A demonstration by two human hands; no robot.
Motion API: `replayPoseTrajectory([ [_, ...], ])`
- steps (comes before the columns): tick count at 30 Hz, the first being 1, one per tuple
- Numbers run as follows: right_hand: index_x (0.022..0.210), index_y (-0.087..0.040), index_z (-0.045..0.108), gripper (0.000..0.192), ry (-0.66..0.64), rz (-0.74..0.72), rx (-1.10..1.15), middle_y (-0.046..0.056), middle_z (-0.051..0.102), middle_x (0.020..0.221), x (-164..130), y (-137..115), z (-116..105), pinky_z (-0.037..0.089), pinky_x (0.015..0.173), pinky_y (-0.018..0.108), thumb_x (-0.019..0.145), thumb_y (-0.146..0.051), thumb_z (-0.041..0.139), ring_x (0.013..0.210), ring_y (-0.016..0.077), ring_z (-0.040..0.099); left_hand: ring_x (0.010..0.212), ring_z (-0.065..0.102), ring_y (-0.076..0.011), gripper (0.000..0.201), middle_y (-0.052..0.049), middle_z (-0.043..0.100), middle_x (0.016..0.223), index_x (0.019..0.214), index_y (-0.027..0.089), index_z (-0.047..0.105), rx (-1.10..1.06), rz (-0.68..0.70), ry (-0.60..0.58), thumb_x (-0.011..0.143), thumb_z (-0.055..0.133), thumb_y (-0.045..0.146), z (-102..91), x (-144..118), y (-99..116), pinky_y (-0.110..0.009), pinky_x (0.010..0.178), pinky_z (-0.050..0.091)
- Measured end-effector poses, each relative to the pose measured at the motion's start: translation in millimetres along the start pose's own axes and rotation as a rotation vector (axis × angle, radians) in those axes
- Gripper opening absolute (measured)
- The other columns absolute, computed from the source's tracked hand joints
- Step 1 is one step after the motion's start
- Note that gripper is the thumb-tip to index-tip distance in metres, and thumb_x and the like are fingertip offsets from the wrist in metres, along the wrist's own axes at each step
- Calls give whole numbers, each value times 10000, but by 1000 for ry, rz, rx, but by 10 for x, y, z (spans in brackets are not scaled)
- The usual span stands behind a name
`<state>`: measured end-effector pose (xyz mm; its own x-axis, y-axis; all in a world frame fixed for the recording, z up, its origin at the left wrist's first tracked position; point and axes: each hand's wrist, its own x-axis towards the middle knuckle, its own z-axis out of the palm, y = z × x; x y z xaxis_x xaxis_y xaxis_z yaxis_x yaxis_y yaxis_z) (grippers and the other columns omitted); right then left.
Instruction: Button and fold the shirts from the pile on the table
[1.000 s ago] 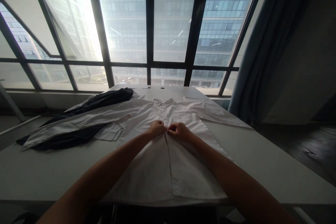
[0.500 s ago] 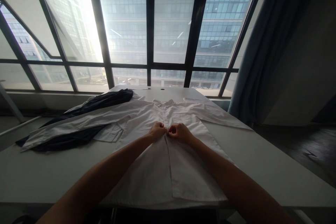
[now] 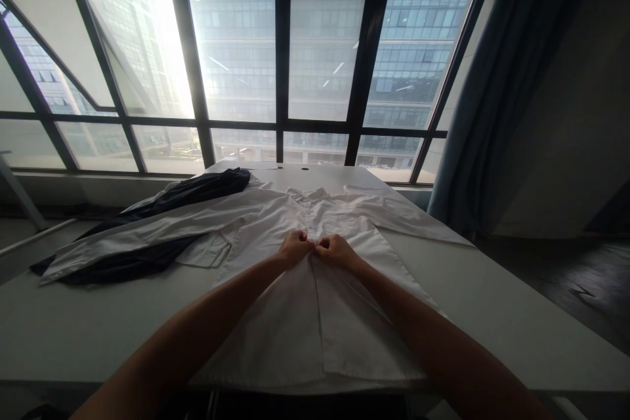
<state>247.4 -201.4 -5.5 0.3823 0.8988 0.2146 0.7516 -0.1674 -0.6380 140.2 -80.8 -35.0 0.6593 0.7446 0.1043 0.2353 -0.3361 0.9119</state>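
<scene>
A white long-sleeved shirt [image 3: 275, 335] lies spread front-up on the table, its collar toward the window and its hem at the near edge. My left hand [image 3: 296, 247] pinches the front placket about halfway down. Right beside it, my right hand [image 3: 337, 252] is closed on the other side of the same placket, fingertips nearly touching the left ones. Any button between the fingertips is too small to make out. Below the hands the two front edges hang slightly apart in a long slit.
Dark clothing [image 3: 142, 269] lies on the left, partly under the shirt's left-hand sleeve. The white table [image 3: 522, 315] reaches back toward a large framed window [image 3: 325, 59]. A blue curtain [image 3: 472, 144] hangs at the right.
My right hand has shifted very slightly, its fingers drawing closer to the left fingertips at the placket. The shirt and the dark clothing stay in place.
</scene>
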Motion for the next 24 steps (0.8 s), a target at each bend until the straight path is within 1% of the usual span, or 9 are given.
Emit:
replayPoseTrajectory([
  [4, 636, -163, 599, 202, -152, 5, 234, -37, 508, 554, 53, 154, -10, 309, 517, 212, 745, -321, 537, 538, 96, 416, 528, 413, -81, 181, 85, 462, 563, 659, 196, 475, -38, 42, -93, 670, 649, 144, -77, -27, 46, -197, 526, 330],
  [8, 668, -167, 588, 200, -268, 13, 329, -55, 457, 553, 89, 257, -20, 288, 505, 210, 748, -342, 535, 523, 85, 363, 585, 472, -97, 118, 59, 539, 622, 683, 171, 570, 143, 211, -73, 679, 680, 128, -120, -59, 87, -206, 573, 359],
  [10, 676, -164, 597, 216, -284, 5, 300, -53, 465, 559, 91, 258, -27, 298, 511, 209, 763, -352, 537, 529, 86, 377, 637, 526, -115, 75, 34, 597, 678, 725, 165, 619, 250, 295, -49, 707, 686, 138, -133, -81, 96, -217, 617, 388],
  [13, 696, -156, 635, 241, -276, -43, 181, -36, 522, 581, 74, 216, -47, 328, 531, 211, 791, -362, 558, 552, 97, 445, 730, 605, -156, 69, -1, 667, 762, 823, 175, 680, 372, 320, -70, 755, 691, 169, -164, -128, 110, -241, 692, 434],
  [16, 729, -151, 682, 228, -182, -70, -2, 1, 620, 652, 45, 179, -79, 383, 583, 226, 787, -364, 624, 615, 132, 553, 887, 643, -213, 97, -44, 713, 893, 870, 189, 716, 516, 322, -100, 774, 713, 203, -205, -183, 136, -291, 818, 461],
  [18, 841, -151, 716, 246, -70, -87, -138, 47, 689, 794, 29, 185, -104, 441, 668, 256, 757, -381, 692, 725, 178, 625, 1017, 626, -249, 133, -73, 714, 1017, 930, 197, 731, 604, 374, -101, 804, 704, 228, -233, -220, 147, -340, 923, 446],
  [20, 1043, -161, 712, 387, 4, -140, -256, 106, 704, 1044, 22, 222, -124, 472, 833, 316, 749, -412, 724, 953, 239, 650, 1142, 583, -263, 233, -88, 686, 1167, 1087, 212, 713, 658, 482, -140, 874, 643, 275, -256, -251, 139, -379, 1016, 410],
  [22, 1240, -189, 648, 507, -20, -189, -342, 135, 625, 1297, 16, 276, -128, 407, 1022, 385, 801, -441, 684, 1215, 275, 560, 1250, 525, -257, 340, -91, 619, 1324, 1257, 228, 641, 709, 592, -241, 954, 534, 338, -278, -273, 110, -403, 1085, 366],
  [24, 1375, -214, 563, 551, -117, -185, -403, 125, 505, 1467, 3, 325, -117, 289, 1140, 434, 892, -478, 571, 1384, 276, 413, 1349, 446, -260, 437, -95, 521, 1455, 1385, 238, 544, 777, 628, -347, 1005, 420, 413, -302, -288, 73, -445, 1138, 311],
])
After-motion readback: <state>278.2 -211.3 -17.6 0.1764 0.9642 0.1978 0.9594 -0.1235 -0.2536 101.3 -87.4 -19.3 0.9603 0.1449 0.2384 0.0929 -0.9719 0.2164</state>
